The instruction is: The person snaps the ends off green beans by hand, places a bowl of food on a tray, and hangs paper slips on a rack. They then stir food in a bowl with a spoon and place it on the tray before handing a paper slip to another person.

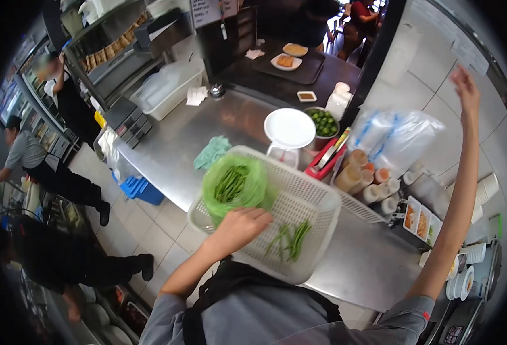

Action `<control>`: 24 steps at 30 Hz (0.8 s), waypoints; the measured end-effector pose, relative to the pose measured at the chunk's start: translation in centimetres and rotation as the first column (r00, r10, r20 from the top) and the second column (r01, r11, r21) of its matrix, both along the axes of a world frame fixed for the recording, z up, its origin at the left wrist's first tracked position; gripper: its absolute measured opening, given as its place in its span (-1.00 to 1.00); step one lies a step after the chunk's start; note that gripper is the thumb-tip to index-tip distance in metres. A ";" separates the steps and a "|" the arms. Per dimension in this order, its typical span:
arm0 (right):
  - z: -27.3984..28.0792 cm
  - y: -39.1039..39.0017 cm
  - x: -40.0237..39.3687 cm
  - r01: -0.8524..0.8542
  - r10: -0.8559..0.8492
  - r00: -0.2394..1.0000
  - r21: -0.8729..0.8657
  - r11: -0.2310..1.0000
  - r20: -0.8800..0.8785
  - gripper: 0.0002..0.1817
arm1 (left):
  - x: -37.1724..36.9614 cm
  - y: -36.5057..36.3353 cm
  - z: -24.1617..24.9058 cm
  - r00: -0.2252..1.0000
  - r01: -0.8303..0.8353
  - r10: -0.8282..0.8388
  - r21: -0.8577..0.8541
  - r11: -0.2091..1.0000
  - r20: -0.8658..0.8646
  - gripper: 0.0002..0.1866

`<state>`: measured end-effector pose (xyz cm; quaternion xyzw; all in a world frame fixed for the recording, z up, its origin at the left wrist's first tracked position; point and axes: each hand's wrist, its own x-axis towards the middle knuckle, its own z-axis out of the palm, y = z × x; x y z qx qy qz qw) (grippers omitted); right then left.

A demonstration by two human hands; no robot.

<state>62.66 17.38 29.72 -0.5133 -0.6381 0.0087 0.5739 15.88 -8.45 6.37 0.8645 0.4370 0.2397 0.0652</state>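
My left hand (244, 230) is closed over the white perforated basket (312, 192), against the near side of a green plastic bag (263, 194). Its curled fingers hide whatever they may hold. Green beans (232, 183) fill the bag, which stands in the left end of the basket. A small loose bunch of green beans (295, 240) lies on the basket floor, right of my left hand. Far out to the right, my right hand (466, 89) is raised with fingers apart and nothing in it, near a paper sheet (470, 56) on the tiled wall.
On the steel counter (360, 261) are a green cloth (212, 152), a white plate stack (290, 127), a bowl of limes (323, 122) and sauce bottles (350, 176). Plastic bags (394, 138) hang at right. Several people work at left, one person (35, 152) bending toward shelves.
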 end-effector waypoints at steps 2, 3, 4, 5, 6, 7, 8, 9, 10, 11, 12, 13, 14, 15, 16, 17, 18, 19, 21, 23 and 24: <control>-4.2 -5.2 -5.6 -0.263 0.279 0.959 -0.198 0.944 0.054 -0.60 | -1.0 0.3 -0.8 0.995 0.098 -0.098 -0.048 0.994 0.001 -0.86; -7.2 -7.0 -7.6 -0.372 0.410 0.908 -0.289 0.882 0.083 -0.63 | -2.0 0.6 -0.6 0.993 0.114 -0.113 -0.044 0.993 0.018 -0.89; -10.2 -9.0 -9.8 -0.453 0.503 0.861 -0.332 0.828 0.079 -0.69 | -3.2 1.0 -0.5 0.994 0.107 -0.107 -0.018 0.994 -0.007 -0.88; -11.1 -13.0 -14.1 -0.308 0.417 0.899 -0.481 0.821 0.136 -0.73 | -4.6 1.6 -0.1 0.994 0.106 -0.106 0.008 0.994 -0.035 -0.88; -13.2 -15.4 -17.0 -0.326 0.434 0.892 -0.485 0.812 0.127 -0.77 | -6.1 2.0 0.1 0.992 0.109 -0.107 0.034 0.993 -0.063 -0.88; -14.8 -17.6 -20.5 -0.394 0.480 0.875 -0.489 0.778 0.059 -0.79 | -7.7 2.4 0.0 0.994 0.109 -0.110 0.061 0.992 0.015 -0.85; -15.8 -19.3 -23.6 -0.434 0.525 0.851 -0.533 0.726 0.022 -0.80 | -9.3 3.0 -0.4 0.992 0.123 -0.124 0.050 0.991 0.016 -0.85; -17.4 -20.1 -26.6 -0.424 0.552 0.803 -0.436 0.794 0.225 -0.81 | -10.8 3.6 -1.2 0.991 0.133 -0.134 0.040 0.990 0.020 -0.85; -19.3 -20.5 -29.5 -0.456 0.584 0.782 -0.440 0.774 0.217 -0.81 | -11.9 4.1 -2.0 0.990 0.137 -0.138 0.035 0.990 0.024 -0.84; -21.2 -20.4 -32.4 -0.488 0.613 0.761 -0.437 0.756 0.210 -0.81 | -12.8 4.4 -2.4 0.982 0.185 -0.184 -0.028 0.982 0.032 -0.84; -23.3 -20.0 -35.1 -0.484 0.607 0.757 -0.416 0.770 0.242 -0.80 | -13.3 4.6 -3.3 0.971 0.239 -0.239 -0.051 0.970 0.022 -0.84; -25.1 -19.1 -37.3 -0.479 0.598 0.753 -0.394 0.784 0.275 -0.78 | -13.4 4.7 -4.6 0.956 0.293 -0.293 -0.074 0.953 0.012 -0.84; -26.7 -17.9 -39.1 -0.409 0.564 0.745 -0.424 0.808 0.356 -0.79 | -13.4 4.7 -5.4 0.938 0.345 -0.346 -0.099 0.934 0.001 -0.83; -28.5 -16.8 -40.5 -0.336 0.532 0.729 -0.453 0.826 0.430 -0.79 | -13.2 4.7 -5.7 0.933 0.356 -0.359 -0.108 0.928 -0.008 -0.83; -30.3 -15.8 -41.9 -0.212 0.437 0.719 -0.429 0.878 0.540 -0.81 | -13.4 5.0 -5.6 0.920 0.386 -0.390 -0.112 0.916 -0.020 -0.82; -32.3 -14.5 -42.6 -0.105 0.356 0.680 -0.395 0.913 0.641 -0.82 | -13.4 5.1 -5.6 0.916 0.394 -0.400 -0.118 0.911 -0.029 -0.82; -33.3 -13.3 -42.9 0.000 0.270 0.622 -0.345 0.939 0.735 -0.84 | -13.7 5.2 -5.6 0.914 0.402 -0.406 -0.130 0.906 -0.006 -0.82; -33.5 -12.9 -43.1 0.014 0.261 0.635 -0.348 0.937 0.727 -0.85 | -13.9 5.4 -5.7 0.912 0.408 -0.410 -0.139 0.902 0.019 -0.82; -34.2 -13.1 -43.3 0.037 0.239 0.655 -0.347 0.937 0.716 -0.88 | -14.2 5.8 -5.8 0.914 0.406 -0.402 -0.147 0.902 0.059 -0.81; -35.2 -12.8 -43.3 0.059 0.186 0.698 -0.314 0.948 0.691 -0.88 | -14.3 5.8 -5.0 0.941 0.326 -0.299 -0.196 0.925 0.158 -0.80; -34.4 -12.9 -43.2 0.023 0.188 0.728 -0.297 0.955 0.659 -0.90 | -14.3 5.9 -4.7 0.949 0.284 -0.239 -0.224 0.932 0.206 -0.80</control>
